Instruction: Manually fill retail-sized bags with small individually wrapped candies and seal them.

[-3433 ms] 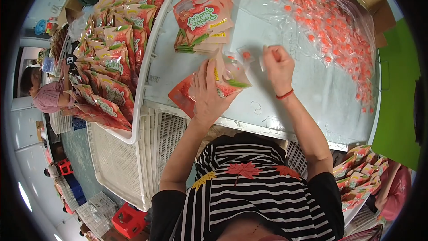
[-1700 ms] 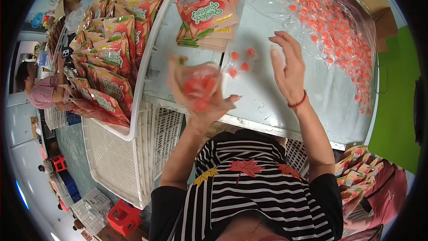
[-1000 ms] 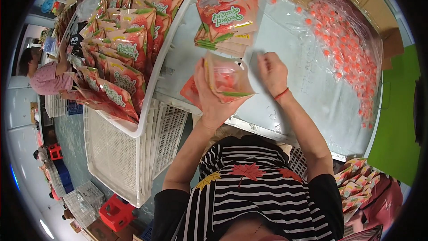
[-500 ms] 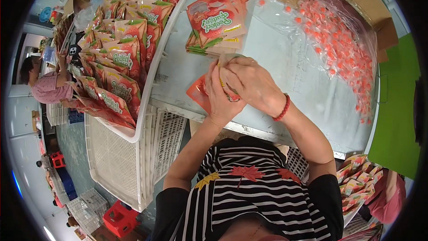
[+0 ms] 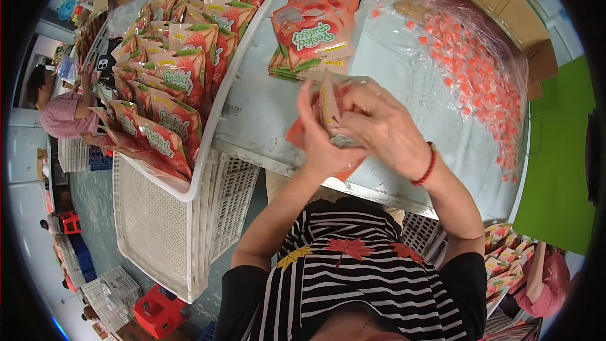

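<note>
My left hand (image 5: 320, 145) is closed round a red-and-cream candy pouch (image 5: 329, 104), held upright and bulging a little above the table's front part. At the pouch's right side, my right hand (image 5: 392, 127) has its fingers curled in against it, partly hiding its upper part. Under my hands an orange-red flat pouch (image 5: 295, 134) shows in part on the table. Just beyond them lies a stack of flat printed pouches (image 5: 314, 33). To the right, individually wrapped red candies (image 5: 470, 66) are heaped on clear plastic film.
A white crate (image 5: 201, 173) full of filled pouches stands at the left, above stacked white plastic baskets (image 5: 158, 221). Cardboard (image 5: 499, 0) edges the table's far right, with a green panel (image 5: 558, 151) beyond. Other people work at far left and lower right.
My right hand has shifted right and down, and its fingers have drawn back from across the pouch. More of the pouch now shows, turned upright in my left hand.
</note>
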A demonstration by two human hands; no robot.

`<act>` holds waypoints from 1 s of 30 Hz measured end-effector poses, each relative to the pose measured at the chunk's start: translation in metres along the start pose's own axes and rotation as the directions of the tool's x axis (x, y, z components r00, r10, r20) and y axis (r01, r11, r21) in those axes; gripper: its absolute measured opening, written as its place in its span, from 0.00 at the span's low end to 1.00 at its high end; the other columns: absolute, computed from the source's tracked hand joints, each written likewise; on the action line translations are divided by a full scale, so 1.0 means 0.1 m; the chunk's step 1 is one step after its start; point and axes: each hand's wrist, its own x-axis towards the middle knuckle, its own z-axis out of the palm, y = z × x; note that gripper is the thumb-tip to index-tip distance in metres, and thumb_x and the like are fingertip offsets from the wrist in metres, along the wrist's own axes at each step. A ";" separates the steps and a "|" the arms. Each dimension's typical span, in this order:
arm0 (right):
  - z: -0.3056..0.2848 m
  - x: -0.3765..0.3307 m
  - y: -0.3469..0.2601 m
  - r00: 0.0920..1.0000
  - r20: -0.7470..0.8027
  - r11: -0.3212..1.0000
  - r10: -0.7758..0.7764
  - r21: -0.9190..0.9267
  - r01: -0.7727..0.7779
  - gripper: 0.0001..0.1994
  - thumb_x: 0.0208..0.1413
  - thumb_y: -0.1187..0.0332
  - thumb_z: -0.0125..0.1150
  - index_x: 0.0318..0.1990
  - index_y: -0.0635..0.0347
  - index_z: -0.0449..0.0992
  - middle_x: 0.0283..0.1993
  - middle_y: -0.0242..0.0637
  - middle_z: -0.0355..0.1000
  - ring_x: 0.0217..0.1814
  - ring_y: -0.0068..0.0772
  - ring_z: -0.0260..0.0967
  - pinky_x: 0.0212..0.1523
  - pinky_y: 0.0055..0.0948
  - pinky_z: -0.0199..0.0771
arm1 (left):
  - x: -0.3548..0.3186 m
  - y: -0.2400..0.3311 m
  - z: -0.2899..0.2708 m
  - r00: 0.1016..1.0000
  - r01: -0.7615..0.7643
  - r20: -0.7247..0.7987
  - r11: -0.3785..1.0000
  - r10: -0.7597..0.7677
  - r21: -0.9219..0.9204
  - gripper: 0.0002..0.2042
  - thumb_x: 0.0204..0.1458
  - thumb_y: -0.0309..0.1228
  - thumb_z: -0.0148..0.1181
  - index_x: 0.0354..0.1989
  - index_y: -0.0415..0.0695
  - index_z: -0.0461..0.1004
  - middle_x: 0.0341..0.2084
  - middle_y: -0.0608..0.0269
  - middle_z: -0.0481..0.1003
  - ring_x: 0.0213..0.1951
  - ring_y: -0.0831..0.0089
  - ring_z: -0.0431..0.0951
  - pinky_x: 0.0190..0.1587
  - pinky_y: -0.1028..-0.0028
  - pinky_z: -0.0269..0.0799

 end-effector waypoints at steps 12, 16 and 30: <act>-0.39 -0.06 -0.10 0.995 0.099 0.986 -0.030 0.167 0.013 0.05 0.41 0.76 0.64 0.26 0.64 0.73 0.34 0.38 0.70 0.34 0.37 0.70 0.31 0.31 0.73 | 0.28 0.20 -0.39 0.945 0.229 0.232 0.972 -0.233 0.042 0.09 0.54 0.29 0.56 0.35 0.34 0.75 0.28 0.64 0.74 0.27 0.79 0.70 0.31 0.78 0.67; -0.46 -0.09 -0.19 0.953 0.294 0.991 0.076 0.081 -0.104 0.07 0.43 0.74 0.64 0.32 0.64 0.76 0.39 0.43 0.73 0.36 0.42 0.73 0.33 0.34 0.74 | 0.21 0.22 -0.32 0.945 0.321 0.094 0.945 -0.315 -0.063 0.11 0.57 0.31 0.54 0.33 0.34 0.76 0.22 0.69 0.73 0.23 0.83 0.65 0.25 0.80 0.63; -0.50 -0.10 -0.07 0.859 0.496 0.930 0.125 0.243 -0.275 0.09 0.57 0.68 0.54 0.35 0.67 0.70 0.26 0.48 0.72 0.29 0.50 0.71 0.30 0.40 0.70 | 0.24 0.34 -0.19 0.998 -0.039 0.052 0.997 0.035 0.067 0.09 0.56 0.28 0.54 0.34 0.34 0.76 0.20 0.64 0.75 0.23 0.83 0.68 0.28 0.80 0.67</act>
